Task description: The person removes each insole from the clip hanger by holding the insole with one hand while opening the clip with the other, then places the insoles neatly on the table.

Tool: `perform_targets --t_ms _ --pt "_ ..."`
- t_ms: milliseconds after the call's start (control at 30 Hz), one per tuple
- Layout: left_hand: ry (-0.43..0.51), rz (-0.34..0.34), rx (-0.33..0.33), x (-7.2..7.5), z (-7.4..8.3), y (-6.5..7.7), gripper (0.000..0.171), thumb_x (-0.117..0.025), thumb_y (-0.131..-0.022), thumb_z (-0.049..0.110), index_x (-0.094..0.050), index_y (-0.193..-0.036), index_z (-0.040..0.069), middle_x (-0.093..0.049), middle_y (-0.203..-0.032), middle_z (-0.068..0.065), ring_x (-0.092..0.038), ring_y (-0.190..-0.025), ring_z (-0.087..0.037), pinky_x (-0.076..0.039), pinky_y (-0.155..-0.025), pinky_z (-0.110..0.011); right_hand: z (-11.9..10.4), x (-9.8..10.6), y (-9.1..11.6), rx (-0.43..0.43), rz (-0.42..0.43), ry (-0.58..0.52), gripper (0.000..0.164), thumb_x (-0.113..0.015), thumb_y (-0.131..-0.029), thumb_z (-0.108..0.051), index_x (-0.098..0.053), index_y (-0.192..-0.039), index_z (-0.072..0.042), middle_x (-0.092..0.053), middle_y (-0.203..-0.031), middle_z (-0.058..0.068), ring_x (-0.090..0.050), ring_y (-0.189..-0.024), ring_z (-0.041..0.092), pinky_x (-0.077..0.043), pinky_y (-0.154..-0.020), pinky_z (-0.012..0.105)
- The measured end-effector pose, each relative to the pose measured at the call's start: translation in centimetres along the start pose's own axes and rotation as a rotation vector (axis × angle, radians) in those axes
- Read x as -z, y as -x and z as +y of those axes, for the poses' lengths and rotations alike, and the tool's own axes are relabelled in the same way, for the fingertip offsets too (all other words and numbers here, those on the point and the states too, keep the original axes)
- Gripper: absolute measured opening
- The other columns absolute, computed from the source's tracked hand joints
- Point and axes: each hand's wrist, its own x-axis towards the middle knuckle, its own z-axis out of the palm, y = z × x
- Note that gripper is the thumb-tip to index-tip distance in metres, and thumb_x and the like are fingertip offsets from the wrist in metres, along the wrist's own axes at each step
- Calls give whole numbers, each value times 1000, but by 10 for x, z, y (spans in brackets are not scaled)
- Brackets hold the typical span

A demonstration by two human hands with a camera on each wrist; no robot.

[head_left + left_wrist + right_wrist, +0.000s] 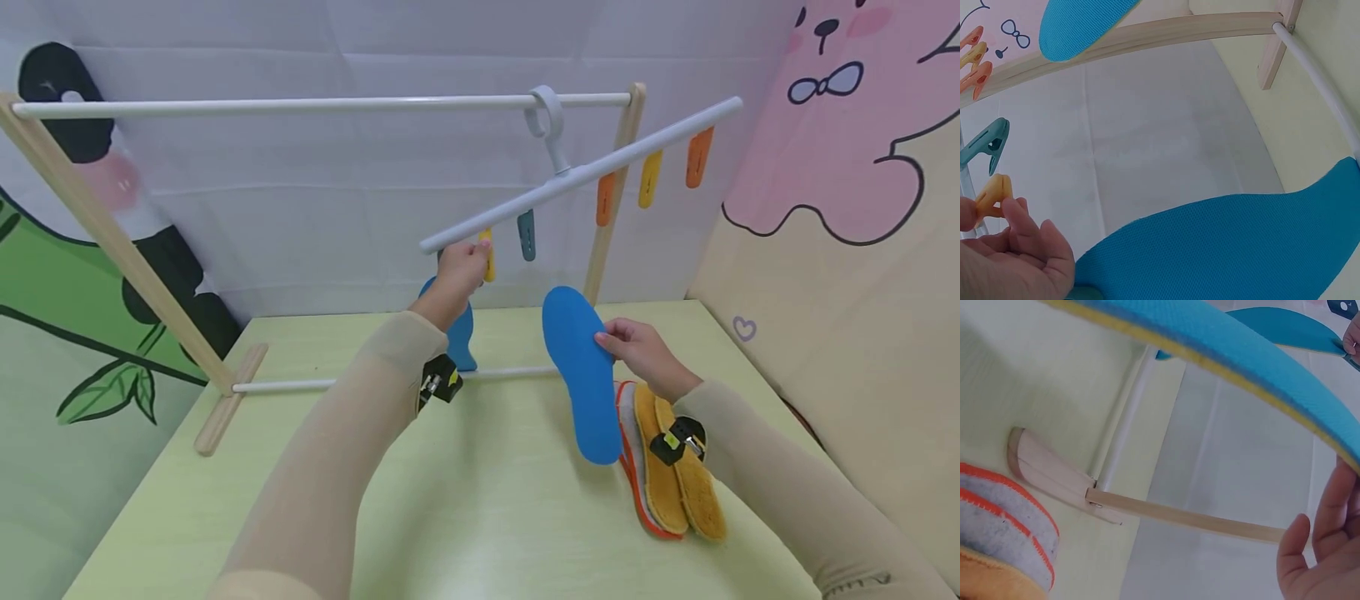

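Observation:
My left hand (457, 282) pinches a yellow clip (996, 195) near the lower left end of a tilted white hanger (517, 200). Beneath that hand hangs one blue insole (461, 337), its top at a dark green clip (1085, 293) partly hidden by the hand. Between thumb and fingers, my right hand (648, 354) grips the edge of a second blue insole (577, 375), held upright over the table with its yellowish underside edge showing in the right wrist view. A teal clip (527, 235) hangs right of my left hand, with nothing in it.
The hanger's hook (547, 125) loops over the rack's white top rail (337, 106). Orange and yellow clips (650, 179) line its raised right half. Yellow fuzzy insoles (663, 467) and grey, red-edged ones (1004, 525) lie on the table's right. Wooden posts (127, 250) support the rack.

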Motion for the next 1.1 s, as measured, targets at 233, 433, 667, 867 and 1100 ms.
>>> perform_targets --t_ms 233,433,667,867,1100 --pt "-5 -2 -31 2 -2 0 34 -41 -104 32 -52 -84 6 -49 -84 -7 -39 -64 -16 -33 -63 -28 10 5 3 -19 0 4 29 -49 -101 -16 -54 -111 11 -60 -84 1 -55 -79 15 -46 -76 27" --pt "-14 -14 -29 1 -2 1 35 -40 -104 31 -54 -88 4 -50 -87 -7 -40 -65 -16 -34 -63 -28 17 9 5 -19 -8 17 30 -49 -102 -17 -54 -112 11 -60 -84 3 -55 -80 16 -47 -79 32" --pt "-25 -13 -13 1 -1 0 39 -39 -104 32 -59 -107 -1 -52 -94 -8 -42 -70 -17 -36 -66 -28 24 21 10 -28 -15 60 32 -48 -102 -19 -55 -113 10 -61 -88 5 -55 -82 18 -46 -78 31" --pt "-32 -7 -13 1 -1 -2 37 -40 -104 33 -58 -101 1 -52 -94 -8 -44 -71 -19 -37 -66 -28 32 28 11 -68 -49 76 31 -47 -102 -19 -54 -110 10 -60 -83 2 -55 -80 17 -46 -78 32" --pt "-35 -3 -6 1 -1 -3 38 -40 -104 33 -59 -107 0 -54 -97 -9 -44 -72 -19 -38 -67 -28 43 33 14 -123 -109 81 32 -48 -102 -16 -53 -112 13 -62 -84 2 -59 -77 17 -45 -85 42"
